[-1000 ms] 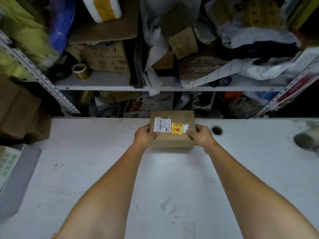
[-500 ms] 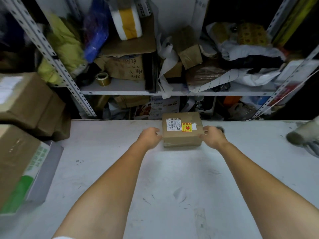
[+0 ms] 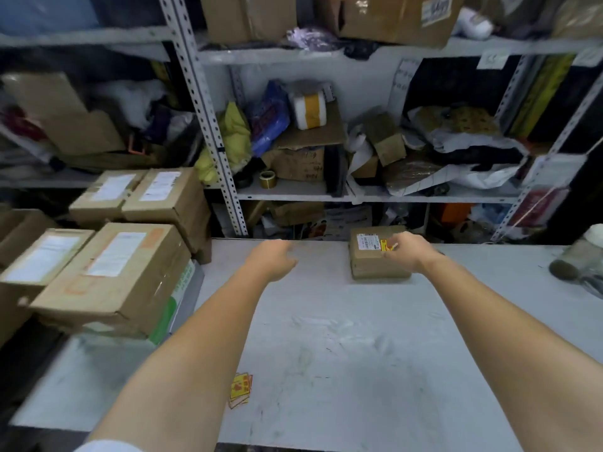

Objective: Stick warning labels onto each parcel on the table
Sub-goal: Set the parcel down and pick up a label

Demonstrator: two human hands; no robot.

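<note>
A small brown parcel [image 3: 368, 262] lies at the far edge of the white table [image 3: 359, 347]. It carries a white shipping label and a yellow-red warning label [image 3: 387, 246] on top. My right hand [image 3: 412, 252] rests over the parcel's right side, fingertips at the warning label. My left hand [image 3: 272, 256] hovers left of the parcel, apart from it, loosely curled and holding nothing. A small stack of yellow-red warning labels [image 3: 240, 390] lies on the near part of the table beside my left forearm.
Several larger brown parcels [image 3: 111, 272] with white labels are stacked on the table's left side. A blurred roll-like object [image 3: 577, 261] sits at the right edge. Behind the table stands a metal shelf rack [image 3: 225, 177] crammed with boxes, bags and tape.
My left hand has let go of the small parcel and moved left. My right hand stays on the parcel. The view has lifted and turned left, bringing the stacked parcels and loose labels into sight.
</note>
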